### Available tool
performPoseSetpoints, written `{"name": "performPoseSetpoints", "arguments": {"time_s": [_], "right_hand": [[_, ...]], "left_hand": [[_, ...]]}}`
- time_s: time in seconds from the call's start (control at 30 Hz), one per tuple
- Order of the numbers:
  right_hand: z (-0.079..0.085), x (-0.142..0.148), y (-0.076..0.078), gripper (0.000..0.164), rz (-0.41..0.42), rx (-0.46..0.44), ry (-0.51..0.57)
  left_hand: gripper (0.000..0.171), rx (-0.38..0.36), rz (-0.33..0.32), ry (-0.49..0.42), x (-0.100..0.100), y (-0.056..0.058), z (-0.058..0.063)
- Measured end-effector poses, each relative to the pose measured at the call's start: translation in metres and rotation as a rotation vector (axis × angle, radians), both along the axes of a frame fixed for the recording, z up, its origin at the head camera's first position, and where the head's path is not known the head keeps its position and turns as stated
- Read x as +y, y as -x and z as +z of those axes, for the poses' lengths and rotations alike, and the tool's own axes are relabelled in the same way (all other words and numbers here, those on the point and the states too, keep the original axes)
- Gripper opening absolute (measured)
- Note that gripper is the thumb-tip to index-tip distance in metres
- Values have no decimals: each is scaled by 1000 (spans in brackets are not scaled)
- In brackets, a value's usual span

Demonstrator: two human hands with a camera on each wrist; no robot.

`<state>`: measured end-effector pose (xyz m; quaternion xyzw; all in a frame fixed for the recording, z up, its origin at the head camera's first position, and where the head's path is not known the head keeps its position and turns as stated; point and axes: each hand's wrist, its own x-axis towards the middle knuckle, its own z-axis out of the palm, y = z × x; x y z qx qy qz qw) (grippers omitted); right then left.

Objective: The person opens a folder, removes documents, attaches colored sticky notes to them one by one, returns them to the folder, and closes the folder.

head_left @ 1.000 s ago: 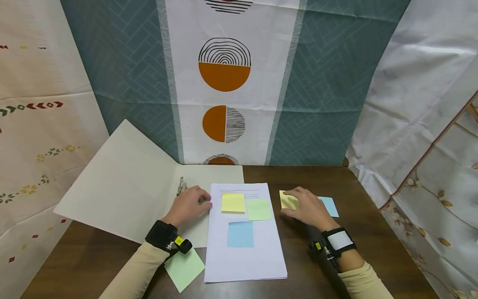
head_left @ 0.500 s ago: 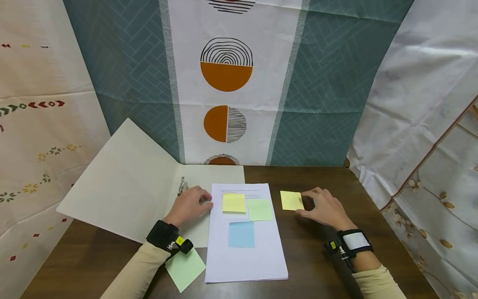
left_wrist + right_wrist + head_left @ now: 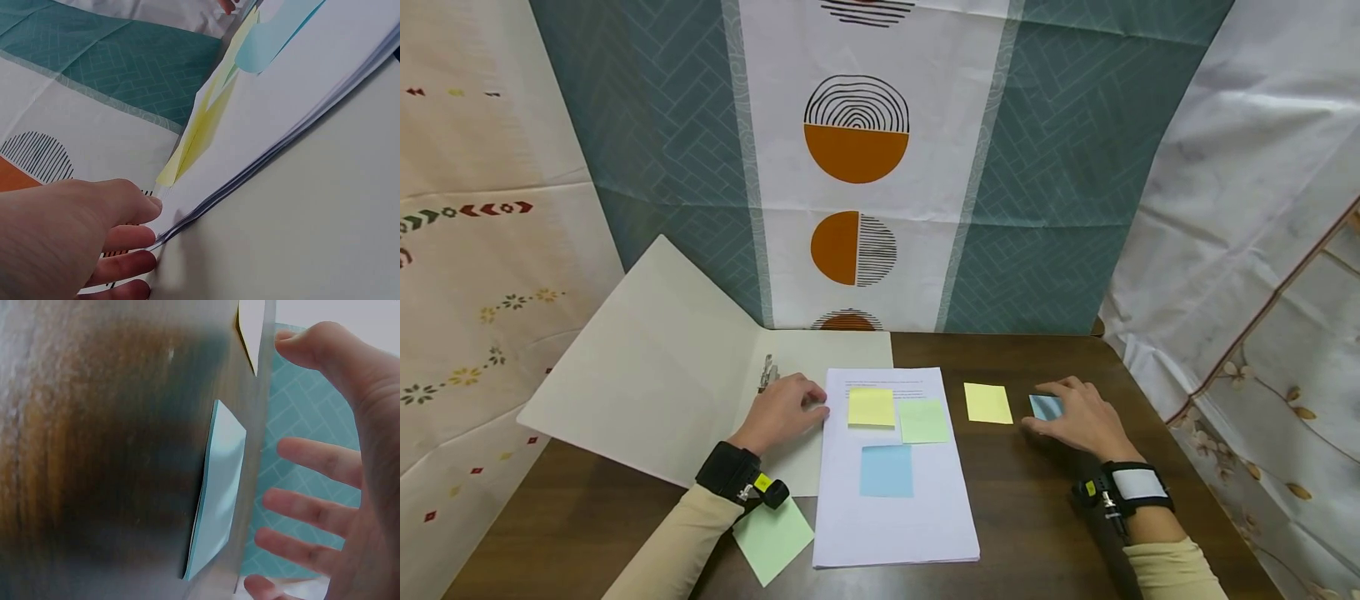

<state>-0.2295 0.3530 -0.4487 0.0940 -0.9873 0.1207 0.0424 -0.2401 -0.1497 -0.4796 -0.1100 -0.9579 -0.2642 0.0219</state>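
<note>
My left hand (image 3: 784,414) lies over the open binder with its thumb and fingertips at the left edge of a stack of printed paper (image 3: 895,533). In the left wrist view the fingers are loosely bent beside the stack's corner, without a visible grip. Yellow (image 3: 871,407), light green (image 3: 923,422) and blue (image 3: 886,472) sticky notes are on the top sheet. My right hand (image 3: 1078,417) is above a blue sticky note pad (image 3: 219,487), fingers spread, and partly hides it in the head view. The right wrist view shows a gap between fingers and pad.
A white binder (image 3: 655,375) stands open at the left, its metal clip (image 3: 767,372) showing. A yellow sticky note pad (image 3: 988,403) lies right of the paper. A green sticky note pad (image 3: 773,537) is by my left wrist. Patterned cloths (image 3: 1060,167) hang behind the wooden table (image 3: 1022,525).
My right hand has moved right, away from the yellow sticky note pad, to over the blue one. The left hand has stayed at the paper's edge.
</note>
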Motion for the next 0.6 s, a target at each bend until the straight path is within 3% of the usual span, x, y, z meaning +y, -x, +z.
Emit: {"name": "performPoseSetpoints", "arguments": {"time_s": [0.6], "right_hand": [[-5, 0, 3, 87, -76, -74, 15]], "left_hand": [[23, 7, -2, 1, 1, -1, 1]]}}
